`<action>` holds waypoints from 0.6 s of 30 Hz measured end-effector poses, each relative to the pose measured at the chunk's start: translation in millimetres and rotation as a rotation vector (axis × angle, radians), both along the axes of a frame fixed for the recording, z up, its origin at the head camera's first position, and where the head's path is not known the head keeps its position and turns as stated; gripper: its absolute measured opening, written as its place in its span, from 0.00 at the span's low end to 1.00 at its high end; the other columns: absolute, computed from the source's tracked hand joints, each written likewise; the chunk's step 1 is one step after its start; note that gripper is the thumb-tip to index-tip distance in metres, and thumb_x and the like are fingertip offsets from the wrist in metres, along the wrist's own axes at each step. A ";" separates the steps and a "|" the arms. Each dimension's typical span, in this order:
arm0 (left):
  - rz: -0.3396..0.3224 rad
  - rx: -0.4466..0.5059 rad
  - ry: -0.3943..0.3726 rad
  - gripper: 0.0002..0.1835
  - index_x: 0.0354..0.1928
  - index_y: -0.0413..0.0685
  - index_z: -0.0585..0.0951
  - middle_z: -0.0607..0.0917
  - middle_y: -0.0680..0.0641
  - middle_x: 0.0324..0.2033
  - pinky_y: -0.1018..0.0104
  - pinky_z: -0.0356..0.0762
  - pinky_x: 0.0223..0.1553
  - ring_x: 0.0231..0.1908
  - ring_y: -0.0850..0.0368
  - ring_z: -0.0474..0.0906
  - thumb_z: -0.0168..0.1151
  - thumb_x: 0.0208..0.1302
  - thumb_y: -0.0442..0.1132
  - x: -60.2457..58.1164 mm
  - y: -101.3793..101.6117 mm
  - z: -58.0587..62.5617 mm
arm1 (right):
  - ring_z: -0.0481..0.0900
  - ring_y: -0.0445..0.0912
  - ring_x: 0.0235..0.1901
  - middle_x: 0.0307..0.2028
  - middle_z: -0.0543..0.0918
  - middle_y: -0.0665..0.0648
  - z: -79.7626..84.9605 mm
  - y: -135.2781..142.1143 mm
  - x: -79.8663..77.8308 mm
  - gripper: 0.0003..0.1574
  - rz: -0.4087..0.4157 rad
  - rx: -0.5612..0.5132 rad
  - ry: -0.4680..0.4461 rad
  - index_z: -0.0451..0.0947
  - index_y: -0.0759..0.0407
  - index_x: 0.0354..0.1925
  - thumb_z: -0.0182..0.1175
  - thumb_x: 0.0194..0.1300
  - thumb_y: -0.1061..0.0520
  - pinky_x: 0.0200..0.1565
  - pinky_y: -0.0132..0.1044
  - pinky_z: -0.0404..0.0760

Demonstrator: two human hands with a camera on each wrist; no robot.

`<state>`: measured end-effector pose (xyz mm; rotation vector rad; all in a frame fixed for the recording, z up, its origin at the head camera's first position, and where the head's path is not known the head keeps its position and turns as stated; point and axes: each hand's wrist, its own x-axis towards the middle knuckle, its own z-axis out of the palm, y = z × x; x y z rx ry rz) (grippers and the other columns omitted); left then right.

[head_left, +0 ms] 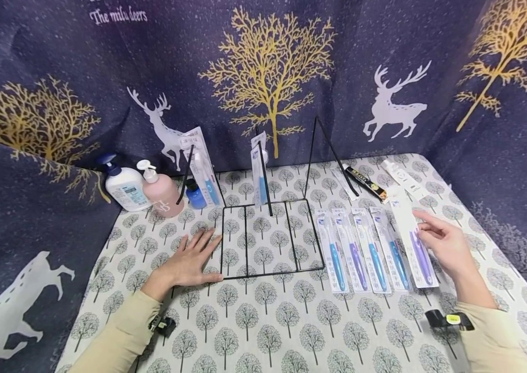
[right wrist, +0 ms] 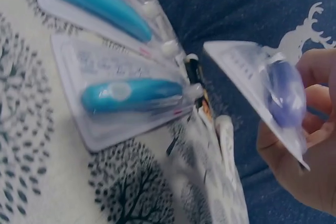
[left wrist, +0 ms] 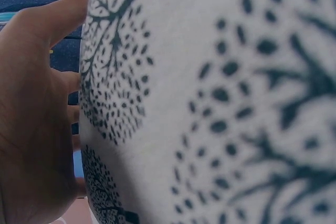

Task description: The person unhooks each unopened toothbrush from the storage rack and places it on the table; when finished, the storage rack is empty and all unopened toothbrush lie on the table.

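Right hand (head_left: 447, 243): fingers and thumb pinching a purple toothbrush pack (head_left: 422, 259) by its side, so the gap's only about as wide as the pack
Purple pack: held up off the table (head_left: 291, 331), tilted, at the right end of the pack row, between that row and the table's right edge
Left hand (head_left: 189, 264): palm down toward the table's left edge, fingers spread wide, not gripping anything; thumb tip's right by the rack's front left corner, can't tell if it actually touches
Wire rack (head_left: 273, 273): black, middle of the table, bars sticking up at the back
Packs in the rack: blue-handled ones standing by the left bars (head_left: 205, 176) and the middle bars (head_left: 259, 176)
Pack row (head_left: 372, 256): four side by side just right of the rack, three blue handles, one purple
Back left corner: white pump bottle (head_left: 128, 189), pink pump bottle (head_left: 163, 194), little blue bottle (head_left: 195, 197)
Back right corner: black tube (head_left: 363, 182), white tube (head_left: 403, 178)
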<state>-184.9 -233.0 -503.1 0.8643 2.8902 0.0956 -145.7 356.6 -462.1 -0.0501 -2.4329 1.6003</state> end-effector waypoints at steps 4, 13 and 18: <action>0.005 0.005 -0.005 0.55 0.71 0.55 0.46 0.43 0.44 0.71 0.34 0.41 0.64 0.69 0.40 0.39 0.47 0.47 0.77 0.9 -0.4 -0.6 | 0.72 0.30 0.21 0.28 0.79 0.39 -8.3 6.2 -2.9 0.29 0.014 0.058 -0.097 0.68 0.61 0.61 0.54 0.60 0.68 0.18 0.24 0.72; 0.003 0.007 -0.003 0.55 0.72 0.55 0.45 0.41 0.45 0.72 0.34 0.40 0.65 0.70 0.41 0.39 0.46 0.48 0.77 -0.4 -1.4 -2.6 | 0.71 0.33 0.22 0.28 0.76 0.39 -21.6 14.5 -6.1 0.30 -0.036 0.210 -0.207 0.66 0.65 0.61 0.54 0.59 0.65 0.19 0.28 0.74; 0.004 0.008 -0.009 0.55 0.72 0.55 0.45 0.41 0.45 0.72 0.34 0.40 0.65 0.70 0.41 0.38 0.46 0.48 0.77 0.1 -0.9 -1.5 | 0.71 0.33 0.21 0.27 0.77 0.41 -25.7 17.2 -5.7 0.29 -0.031 0.278 -0.222 0.66 0.67 0.60 0.53 0.59 0.64 0.19 0.29 0.74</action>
